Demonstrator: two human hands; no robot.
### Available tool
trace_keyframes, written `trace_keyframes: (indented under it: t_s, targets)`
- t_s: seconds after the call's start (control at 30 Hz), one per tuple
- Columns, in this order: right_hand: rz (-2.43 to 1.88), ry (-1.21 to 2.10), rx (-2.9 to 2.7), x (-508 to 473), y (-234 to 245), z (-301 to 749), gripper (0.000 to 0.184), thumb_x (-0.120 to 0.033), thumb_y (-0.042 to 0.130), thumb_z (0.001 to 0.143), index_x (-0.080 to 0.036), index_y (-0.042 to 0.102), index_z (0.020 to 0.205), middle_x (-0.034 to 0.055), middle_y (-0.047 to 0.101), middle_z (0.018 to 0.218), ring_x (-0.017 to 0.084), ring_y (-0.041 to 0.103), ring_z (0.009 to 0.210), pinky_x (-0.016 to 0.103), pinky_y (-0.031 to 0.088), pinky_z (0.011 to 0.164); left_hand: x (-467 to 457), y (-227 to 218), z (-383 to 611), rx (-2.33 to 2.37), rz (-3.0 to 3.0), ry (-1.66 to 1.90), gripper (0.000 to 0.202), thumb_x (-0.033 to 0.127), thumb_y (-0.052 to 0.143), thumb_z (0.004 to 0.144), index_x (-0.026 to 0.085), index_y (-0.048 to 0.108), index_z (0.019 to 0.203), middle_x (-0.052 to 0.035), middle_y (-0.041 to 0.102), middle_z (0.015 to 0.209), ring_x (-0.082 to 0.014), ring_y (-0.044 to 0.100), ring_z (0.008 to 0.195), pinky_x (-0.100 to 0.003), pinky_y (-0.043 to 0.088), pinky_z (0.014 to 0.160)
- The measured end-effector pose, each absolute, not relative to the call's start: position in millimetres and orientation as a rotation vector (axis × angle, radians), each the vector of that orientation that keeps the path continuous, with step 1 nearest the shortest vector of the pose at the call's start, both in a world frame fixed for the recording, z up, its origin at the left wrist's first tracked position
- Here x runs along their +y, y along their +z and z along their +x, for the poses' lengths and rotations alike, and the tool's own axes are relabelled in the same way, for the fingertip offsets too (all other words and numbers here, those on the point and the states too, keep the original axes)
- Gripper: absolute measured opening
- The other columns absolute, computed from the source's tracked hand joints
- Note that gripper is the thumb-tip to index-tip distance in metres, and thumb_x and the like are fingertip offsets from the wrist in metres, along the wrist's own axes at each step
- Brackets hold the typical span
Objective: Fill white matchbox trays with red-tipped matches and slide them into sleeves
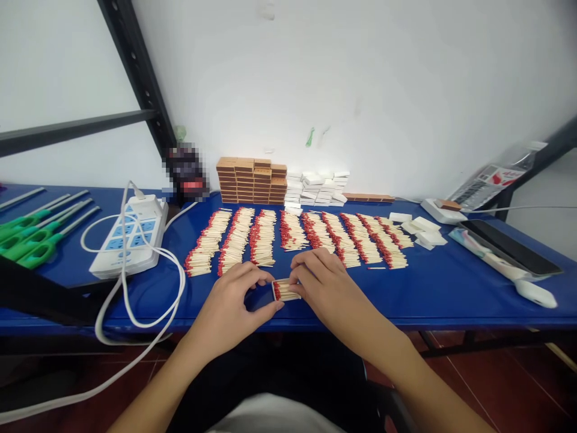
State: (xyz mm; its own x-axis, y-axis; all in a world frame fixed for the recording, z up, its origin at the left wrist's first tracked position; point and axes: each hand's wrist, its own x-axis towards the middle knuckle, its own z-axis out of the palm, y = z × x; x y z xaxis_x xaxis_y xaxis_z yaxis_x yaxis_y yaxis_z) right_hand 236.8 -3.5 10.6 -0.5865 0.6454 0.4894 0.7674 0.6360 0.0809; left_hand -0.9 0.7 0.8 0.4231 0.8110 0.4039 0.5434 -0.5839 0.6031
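My left hand [237, 300] and my right hand [322, 282] meet at the near edge of the blue table [451, 288]. Between their fingertips sits a small open matchbox tray [283, 290] filled with red-tipped matches. Both hands pinch it, the left from the left end, the right from the right side. Just beyond the hands lie several rows of loose red-tipped matches [297, 237] spread across the table.
Stacked brown matchbox sleeves [250, 179] and white inner trays [318, 187] stand against the wall. More white trays [421, 230] lie at the right. A white power strip [130, 237] with looping cable sits at left, near green-handled lighters [36, 234]. A phone [509, 246] lies far right.
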Motion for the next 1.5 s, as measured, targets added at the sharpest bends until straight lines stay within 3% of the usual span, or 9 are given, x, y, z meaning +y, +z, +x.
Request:
trace_keyframes:
  t_s: [0.33, 0.57, 1.03, 1.23, 1.5]
  targets:
    - [-1.128, -0.365, -2.503, -12.2, 15.4, 236.1, 0.016, -0.013, 0.057, 0.109, -0.020, 0.071, 0.104, 0.0131, 0.069, 0.117, 0.031, 0.057, 0.112, 0.050, 0.052, 0.100, 1.8, -0.5, -0.9, 1.147, 2.310, 0.972, 0.018, 0.031, 0.085, 0.093, 0.025, 0.073, 0.105, -0.0034, 0.076, 0.108, -0.0237, 0.071, 0.101, -0.038, 0.055, 0.091]
    - [-1.096, -0.273, -2.488, -13.2, 17.4, 239.5, 0.011, -0.016, 0.061, 0.109, -0.020, 0.070, 0.106, 0.0130, 0.069, 0.121, 0.030, 0.058, 0.112, 0.047, 0.054, 0.098, 1.5, -0.4, -0.7, 1.157, 2.296, 0.961, 0.020, 0.033, 0.085, 0.093, 0.026, 0.073, 0.107, -0.0026, 0.075, 0.109, -0.0235, 0.071, 0.102, -0.037, 0.054, 0.091]
    - [-1.083, 0.010, -2.399, 2.0, 25.8, 247.5, 0.014, -0.017, 0.057, 0.110, -0.022, 0.069, 0.104, 0.0096, 0.070, 0.110, 0.027, 0.060, 0.105, 0.045, 0.054, 0.096, 1.1, 0.1, -1.2, 1.155, 2.297, 0.939, 0.019, 0.033, 0.085, 0.094, 0.026, 0.073, 0.107, -0.0023, 0.074, 0.107, -0.0229, 0.070, 0.101, -0.037, 0.053, 0.090]
    - [-1.230, -0.210, -2.336, 43.4, 19.7, 264.3, 0.018, -0.017, 0.061, 0.107, -0.016, 0.075, 0.118, 0.0147, 0.070, 0.110, 0.032, 0.057, 0.107, 0.050, 0.052, 0.099, 1.4, 0.4, -1.9, 1.168, 2.290, 0.930, 0.020, 0.033, 0.085, 0.094, 0.026, 0.075, 0.109, -0.0025, 0.073, 0.106, -0.0226, 0.069, 0.099, -0.037, 0.053, 0.090]
    - [-1.256, -0.195, -2.399, 51.7, 10.8, 258.0, 0.019, -0.018, 0.061, 0.107, -0.017, 0.078, 0.115, 0.0151, 0.069, 0.111, 0.032, 0.057, 0.109, 0.049, 0.053, 0.099, 1.5, 0.5, -1.4, 1.157, 2.280, 0.941, 0.020, 0.031, 0.086, 0.093, 0.026, 0.075, 0.109, -0.0014, 0.072, 0.105, -0.0219, 0.068, 0.099, -0.037, 0.053, 0.090]
